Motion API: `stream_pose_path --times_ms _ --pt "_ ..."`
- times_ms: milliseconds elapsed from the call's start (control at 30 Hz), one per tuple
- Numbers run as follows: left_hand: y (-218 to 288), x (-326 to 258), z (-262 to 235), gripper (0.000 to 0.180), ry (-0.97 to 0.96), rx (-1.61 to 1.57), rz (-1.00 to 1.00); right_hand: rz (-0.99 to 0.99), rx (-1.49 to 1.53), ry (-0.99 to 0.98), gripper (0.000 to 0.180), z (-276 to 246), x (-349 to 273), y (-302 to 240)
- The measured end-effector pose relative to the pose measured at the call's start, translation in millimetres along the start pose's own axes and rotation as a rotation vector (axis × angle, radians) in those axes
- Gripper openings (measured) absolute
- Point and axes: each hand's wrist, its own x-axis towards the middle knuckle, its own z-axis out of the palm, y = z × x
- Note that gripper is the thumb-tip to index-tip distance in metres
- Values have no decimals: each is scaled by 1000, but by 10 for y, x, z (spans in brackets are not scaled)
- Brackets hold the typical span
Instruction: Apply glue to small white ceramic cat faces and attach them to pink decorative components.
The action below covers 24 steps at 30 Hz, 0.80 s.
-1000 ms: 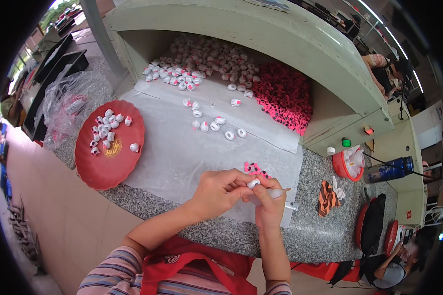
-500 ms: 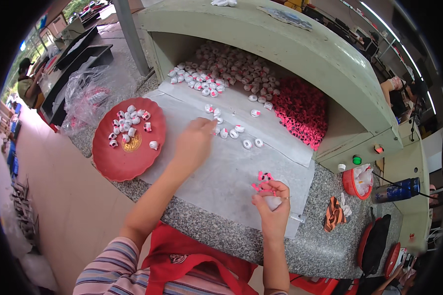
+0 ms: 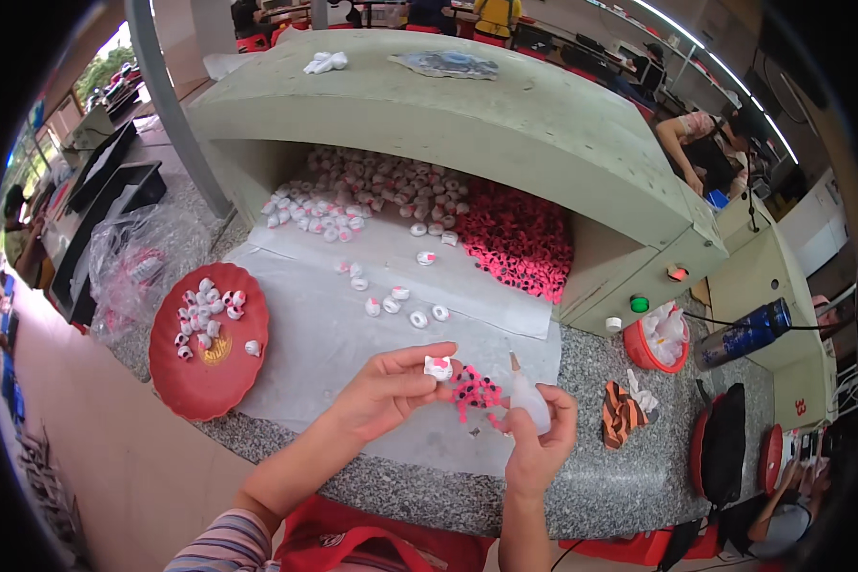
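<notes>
My left hand [image 3: 379, 393] pinches a small white cat-head piece [image 3: 438, 369] with a pink mark, held up above the white paper [image 3: 305, 329]. A translucent white squeeze bottle [image 3: 528, 404] with a thin tip is in my right hand [image 3: 541, 456], tip upward. Between the hands lies a small heap of pink pieces [image 3: 477, 391] with black dots. Several white cat-head pieces [image 3: 418, 319] are scattered on the paper beyond. More sit on a scalloped red plate [image 3: 176, 386] at the left.
A pale green open-fronted box [image 3: 429, 119] stands over a pile of white pieces [image 3: 381, 181] and a pink pile [image 3: 520, 243]. On the right are a red basket [image 3: 656, 355], a blue bottle [image 3: 748, 334] and a striped cloth [image 3: 623, 417]. A clear plastic bag [image 3: 143, 257] lies far left.
My left hand has come back from the scattered white pieces toward my right hand, now with a cat-head piece in its fingers. The squeeze bottle has turned tip up. The whole view has shifted.
</notes>
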Motion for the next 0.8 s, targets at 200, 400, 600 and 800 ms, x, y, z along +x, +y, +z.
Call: stream_pose_path --times_ms 200,400,600,800 --pt "-65 -5 127 39 40 161 96 -346 -262 266 25 3 -124 -86" --pt "-166 -83 235 41 236 793 465 -452 -369 31 34 -28 -387 -52" --pt "-188 -89 178 36 162 1058 617 -750 -528 -171 28 -1 -190 -106" --pt "-186 -77 199 36 177 1050 616 -555 -528 -110 23 -13 -269 -104"
